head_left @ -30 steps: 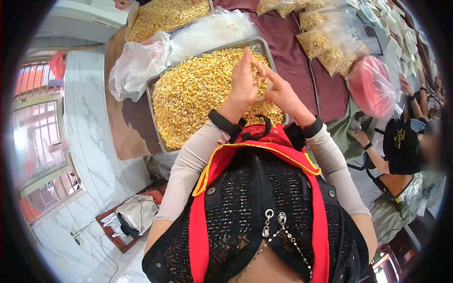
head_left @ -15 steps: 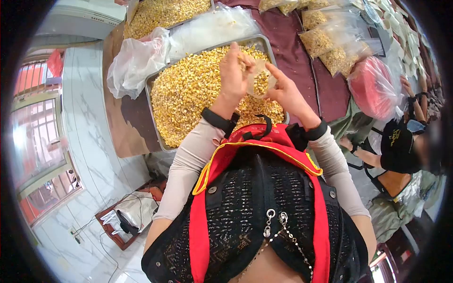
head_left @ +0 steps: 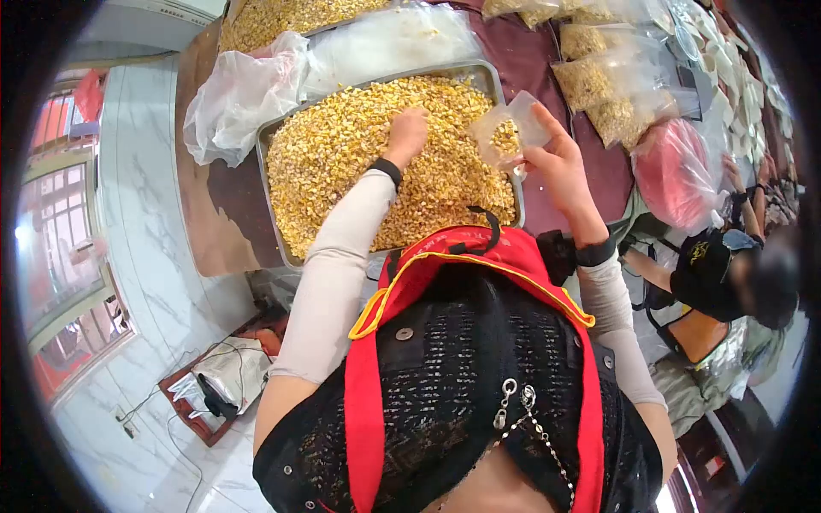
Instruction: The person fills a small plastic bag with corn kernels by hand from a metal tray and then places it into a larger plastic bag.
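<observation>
A metal tray (head_left: 499,81) heaped with yellow dried pieces (head_left: 329,145) lies in front of me. My left hand (head_left: 408,135) reaches into the heap near the tray's middle; its fingers are bent down against the pieces, and whatever they hold is hidden. Over the tray's right edge, my right hand (head_left: 558,162) pinches a small clear bag (head_left: 510,132) between thumb and fingers. Some yellow pieces show in or through the bag.
Crumpled clear plastic (head_left: 244,103) and flat plastic sheets (head_left: 393,47) lie beyond the tray. A second heap (head_left: 291,15) sits at the top. Filled bags (head_left: 603,81) and a pink bundle (head_left: 671,171) are at the right, near a seated person (head_left: 714,274).
My left hand has left the small bag and moved left and down to the heap. My right hand has shifted right with the bag.
</observation>
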A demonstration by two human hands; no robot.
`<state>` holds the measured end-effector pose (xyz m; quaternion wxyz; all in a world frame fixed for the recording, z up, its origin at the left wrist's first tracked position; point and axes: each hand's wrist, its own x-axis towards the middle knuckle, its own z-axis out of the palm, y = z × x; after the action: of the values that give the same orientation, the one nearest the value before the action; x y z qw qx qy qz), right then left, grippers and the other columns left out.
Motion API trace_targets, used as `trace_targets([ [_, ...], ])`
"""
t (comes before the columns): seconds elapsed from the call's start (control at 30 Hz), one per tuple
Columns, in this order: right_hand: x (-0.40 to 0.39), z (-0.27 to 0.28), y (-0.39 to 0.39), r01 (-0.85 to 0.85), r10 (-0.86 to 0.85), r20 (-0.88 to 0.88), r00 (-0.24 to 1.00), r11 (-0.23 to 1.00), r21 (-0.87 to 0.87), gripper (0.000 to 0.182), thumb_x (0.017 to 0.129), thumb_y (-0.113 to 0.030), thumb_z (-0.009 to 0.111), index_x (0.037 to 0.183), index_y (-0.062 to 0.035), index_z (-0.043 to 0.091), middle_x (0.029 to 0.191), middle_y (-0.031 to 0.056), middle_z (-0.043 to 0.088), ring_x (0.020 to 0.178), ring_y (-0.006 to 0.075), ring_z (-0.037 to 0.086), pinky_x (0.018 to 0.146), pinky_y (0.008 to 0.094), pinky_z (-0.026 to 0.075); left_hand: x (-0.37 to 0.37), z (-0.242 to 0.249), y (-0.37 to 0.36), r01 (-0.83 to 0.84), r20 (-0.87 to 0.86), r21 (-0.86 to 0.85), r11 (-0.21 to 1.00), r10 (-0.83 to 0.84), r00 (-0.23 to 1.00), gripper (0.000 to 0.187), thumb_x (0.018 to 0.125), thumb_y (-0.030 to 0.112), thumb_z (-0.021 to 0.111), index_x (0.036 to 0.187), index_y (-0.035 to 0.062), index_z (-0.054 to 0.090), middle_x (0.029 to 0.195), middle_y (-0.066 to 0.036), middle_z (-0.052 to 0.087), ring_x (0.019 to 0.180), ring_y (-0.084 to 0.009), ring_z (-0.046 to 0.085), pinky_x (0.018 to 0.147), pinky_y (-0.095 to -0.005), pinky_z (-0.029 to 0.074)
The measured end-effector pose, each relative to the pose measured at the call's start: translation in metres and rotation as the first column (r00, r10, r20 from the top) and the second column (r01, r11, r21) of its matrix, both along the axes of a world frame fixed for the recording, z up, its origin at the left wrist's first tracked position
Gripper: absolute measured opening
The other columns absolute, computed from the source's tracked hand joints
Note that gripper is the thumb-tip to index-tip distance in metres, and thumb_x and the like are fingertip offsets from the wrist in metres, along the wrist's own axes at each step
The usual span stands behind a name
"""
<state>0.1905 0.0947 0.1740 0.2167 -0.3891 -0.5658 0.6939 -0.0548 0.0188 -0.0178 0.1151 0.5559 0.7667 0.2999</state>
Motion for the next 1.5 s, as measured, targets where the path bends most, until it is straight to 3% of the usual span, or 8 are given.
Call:
trace_targets([
  [0.2, -0.008, 0.009, 0.004, 0.078, -0.080, -0.043, 0.996, 0.996, -0.030, 0.066, 0.073, 0.006, 0.049, 0.135, 0.0007, 0.026, 0.081, 0.0091, 0.061, 0.064, 0.0110, 0.058, 0.060, 0.0223, 0.047, 0.054, 0.016, -0.021, 0.242, -0.544, -0.115, 0.963, -0.265, 0.796, 0.019, 0.074, 0.025, 0.054, 0.089, 0.0139, 0.058, 0.084, -0.003, 0.056, 0.087, -0.0230, 0.051, 0.069, -0.0383, 0.041],
  [0.37, -0.010, -0.005, 0.008, 0.020, -0.021, -0.022, 1.000, 0.999, -0.032, 0.066, 0.074, 0.006, 0.050, 0.135, 0.0003, 0.026, 0.079, 0.0080, 0.060, 0.063, 0.0108, 0.057, 0.060, 0.0223, 0.047, 0.052, 0.017, -0.044, 0.496, -0.570, -0.251, 0.831, -0.541, 0.619, 0.020, 0.074, 0.021, 0.053, 0.093, 0.0138, 0.056, 0.085, -0.004, 0.053, 0.081, -0.0216, 0.051, 0.069, -0.0372, 0.041],
  [0.5, -0.011, -0.007, 0.004, -0.008, 0.008, -0.012, 1.000, 0.999, -0.032, 0.066, 0.074, 0.005, 0.050, 0.135, 0.0000, 0.026, 0.076, 0.0063, 0.059, 0.062, 0.0100, 0.056, 0.059, 0.0220, 0.046, 0.037, 0.017, -0.050, 0.578, -0.412, -0.162, 0.800, -0.587, 0.697, 0.017, 0.074, 0.018, 0.054, 0.090, 0.0129, 0.056, 0.076, -0.006, 0.051, 0.078, -0.0235, 0.053, 0.062, -0.0341, 0.044],
  [0.67, -0.010, -0.019, -0.002, -0.012, 0.013, -0.017, 1.000, 1.000, 0.011, 0.067, 0.073, 0.004, 0.050, 0.135, 0.0008, 0.026, 0.076, 0.0061, 0.058, 0.062, 0.0090, 0.056, 0.059, 0.0216, 0.046, 0.021, 0.042, -0.045, 0.135, 0.164, -0.164, 0.977, -0.108, 0.980, 0.015, 0.082, 0.020, 0.052, 0.090, 0.0082, 0.057, 0.072, -0.009, 0.056, 0.063, -0.0235, 0.056, 0.054, -0.0334, 0.046],
  [0.77, -0.010, -0.019, -0.008, -0.043, 0.043, -0.009, 0.999, 0.999, -0.024, 0.066, 0.073, 0.004, 0.050, 0.135, 0.0006, 0.026, 0.078, 0.0067, 0.058, 0.062, 0.0093, 0.056, 0.060, 0.0223, 0.046, 0.009, 0.049, -0.052, -0.113, 0.783, -0.262, 0.958, 0.280, 0.555, 0.026, 0.086, 0.031, 0.050, 0.094, 0.0081, 0.058, 0.079, -0.008, 0.062, 0.064, -0.0178, 0.058, 0.056, -0.0276, 0.048],
  [0.83, -0.011, -0.018, -0.012, -0.059, 0.059, -0.004, 0.998, 0.998, 0.003, 0.066, 0.073, 0.004, 0.049, 0.135, 0.0000, 0.026, 0.080, 0.0072, 0.058, 0.063, 0.0098, 0.056, 0.060, 0.0231, 0.047, 0.004, 0.053, -0.061, -0.162, 0.930, -0.244, 0.956, 0.184, -0.318, 0.025, 0.086, 0.029, 0.050, 0.096, 0.0074, 0.058, 0.082, -0.006, 0.063, 0.067, -0.0142, 0.059, 0.058, -0.0259, 0.049],
  [1.0, -0.014, -0.016, -0.018, -0.078, 0.078, 0.000, 0.997, 0.996, -0.036, 0.067, 0.073, 0.004, 0.049, 0.136, -0.0006, 0.026, 0.080, 0.0062, 0.057, 0.064, 0.0096, 0.055, 0.060, 0.0232, 0.047, 0.020, 0.083, -0.061, -0.354, 0.812, -0.193, 0.915, -0.053, -0.581, 0.028, 0.085, 0.026, 0.047, 0.093, 0.0004, 0.057, 0.096, -0.014, 0.060, 0.091, -0.0268, 0.057, 0.077, -0.0399, 0.049],
  [1.5, -0.014, -0.020, -0.031, -0.176, 0.165, 0.095, 0.982, 0.977, 0.120, 0.069, 0.069, 0.005, 0.049, 0.135, 0.0014, 0.026, 0.094, 0.0126, 0.057, 0.063, 0.0127, 0.055, 0.058, 0.0262, 0.046, 0.057, 0.168, -0.035, -0.268, 0.914, 0.003, 0.963, -0.112, -0.390, 0.020, 0.088, 0.028, 0.052, 0.079, 0.0100, 0.052, 0.075, -0.007, 0.056, 0.069, -0.0165, 0.054, 0.052, -0.0263, 0.043],
])
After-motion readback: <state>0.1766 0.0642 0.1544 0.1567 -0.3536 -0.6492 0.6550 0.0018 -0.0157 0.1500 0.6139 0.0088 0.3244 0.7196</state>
